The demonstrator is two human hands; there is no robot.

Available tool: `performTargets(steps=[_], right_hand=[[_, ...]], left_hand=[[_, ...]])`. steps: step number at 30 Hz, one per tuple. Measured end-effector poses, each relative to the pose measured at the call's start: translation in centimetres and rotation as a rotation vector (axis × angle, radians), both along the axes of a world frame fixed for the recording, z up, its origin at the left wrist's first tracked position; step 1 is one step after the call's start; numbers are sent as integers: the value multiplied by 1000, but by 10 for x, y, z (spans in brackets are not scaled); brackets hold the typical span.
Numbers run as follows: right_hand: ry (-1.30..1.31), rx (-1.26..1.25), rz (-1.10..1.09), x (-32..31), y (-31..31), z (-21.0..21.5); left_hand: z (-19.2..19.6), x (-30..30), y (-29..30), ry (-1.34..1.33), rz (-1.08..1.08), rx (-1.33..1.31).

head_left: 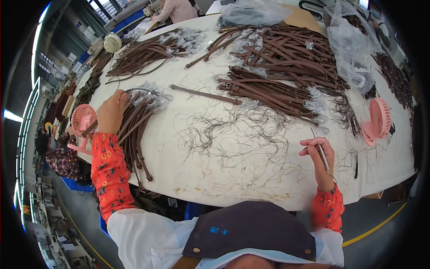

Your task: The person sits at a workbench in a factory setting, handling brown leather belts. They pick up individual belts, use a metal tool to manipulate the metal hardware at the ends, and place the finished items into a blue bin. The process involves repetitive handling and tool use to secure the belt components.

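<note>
The left hand rests with fingers curled on a bundle of brown straps at the left edge of the white counter, steadying it. The right hand pinches a thin metal tool, fingers closed around it, poised clear. Loose threads, a single strap and larger strap piles lie between; pink fans flank both sides.

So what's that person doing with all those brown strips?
A person at a big white table rests the left hand on a bundle of brown straps at the table's left edge. The right hand holds a thin metal tool above the table. More strap piles, loose threads and two pink fans lie around.
</note>
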State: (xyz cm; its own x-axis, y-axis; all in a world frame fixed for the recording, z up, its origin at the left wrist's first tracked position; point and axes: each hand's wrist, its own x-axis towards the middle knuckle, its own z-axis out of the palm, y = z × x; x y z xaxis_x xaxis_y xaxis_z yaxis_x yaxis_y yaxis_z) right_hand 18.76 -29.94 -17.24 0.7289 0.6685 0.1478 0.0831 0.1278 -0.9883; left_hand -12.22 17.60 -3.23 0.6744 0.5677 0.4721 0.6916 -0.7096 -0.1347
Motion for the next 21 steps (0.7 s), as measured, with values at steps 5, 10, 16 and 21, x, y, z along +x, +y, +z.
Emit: performTargets(steps=[5,10,16,21], right_hand=[[6,-35,52,-1,11,-2],[-54,-62,67,-2,17,-11],[-132,-46,92,-2,26,-34],[-172,-57,50,5,22,-46]], left_hand=[[-73,-62,94,33,157,131],[-131,-1,51,-67,-207,-45],[-182,122,-23,-80,-626,-430],[-207,202,-56,-94,-754,-367]])
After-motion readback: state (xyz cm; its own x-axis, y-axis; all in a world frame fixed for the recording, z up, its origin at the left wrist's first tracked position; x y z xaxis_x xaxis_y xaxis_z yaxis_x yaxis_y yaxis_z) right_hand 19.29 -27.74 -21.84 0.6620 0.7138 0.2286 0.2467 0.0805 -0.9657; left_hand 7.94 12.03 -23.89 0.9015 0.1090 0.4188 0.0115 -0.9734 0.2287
